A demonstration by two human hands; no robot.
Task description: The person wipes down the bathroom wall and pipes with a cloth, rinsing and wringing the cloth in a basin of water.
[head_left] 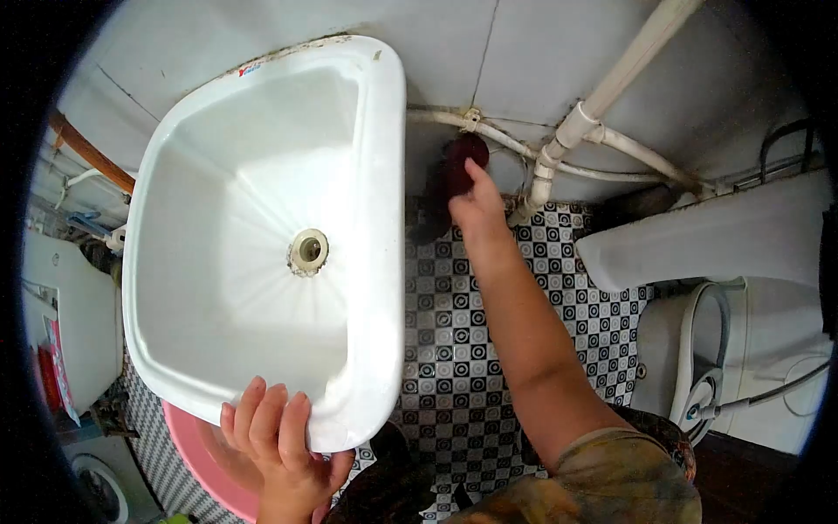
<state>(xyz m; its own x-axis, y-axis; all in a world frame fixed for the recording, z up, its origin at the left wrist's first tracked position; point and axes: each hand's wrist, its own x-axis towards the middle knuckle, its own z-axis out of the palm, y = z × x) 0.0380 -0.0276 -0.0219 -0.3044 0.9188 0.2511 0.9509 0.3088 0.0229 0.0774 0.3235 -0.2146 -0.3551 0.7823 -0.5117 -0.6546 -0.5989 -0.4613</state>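
A white washbasin with a bare drain hole fills the left and middle of the view. My left hand grips its near rim, with the fingers over the top and the thumb at the edge. Beyond the basin's right side, my right hand reaches low toward the wall. Its fingers are closed on a dark red object, whose kind is unclear in the shadow. This object is close to the thin white pipe along the wall.
A thick white drainpipe runs down the wall right of my right hand. Further right stands a white ceramic piece, with a shower hose below it. A pink tub sits under the basin on the patterned tile floor.
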